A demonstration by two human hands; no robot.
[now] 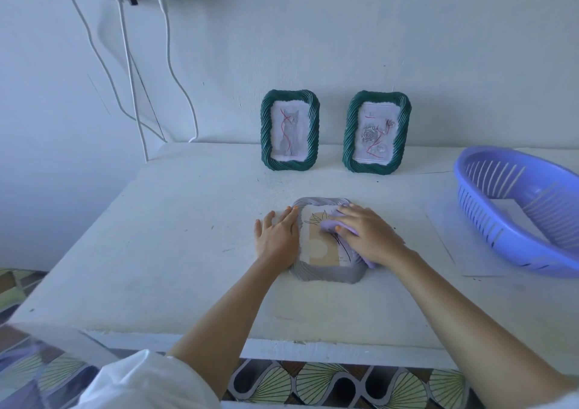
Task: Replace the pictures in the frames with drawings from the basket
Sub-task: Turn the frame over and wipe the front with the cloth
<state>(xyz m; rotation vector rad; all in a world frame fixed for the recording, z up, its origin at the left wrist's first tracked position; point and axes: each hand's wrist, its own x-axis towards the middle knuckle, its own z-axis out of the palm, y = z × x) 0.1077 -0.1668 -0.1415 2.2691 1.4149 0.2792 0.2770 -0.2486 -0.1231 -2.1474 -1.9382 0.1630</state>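
Your left grip point(277, 236) lies flat, fingers straight, on the grey frame's point(326, 272) 9 o'clock edge. Your right grip point(369, 236), fingers straight too, presses a lilac piece point(327, 225) at its 3 o'clock side.

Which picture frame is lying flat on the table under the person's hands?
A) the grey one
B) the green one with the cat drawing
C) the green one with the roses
A: the grey frame lies flat beneath the left hand and right hand, while the cat frame and the rose frame stand upright behind.
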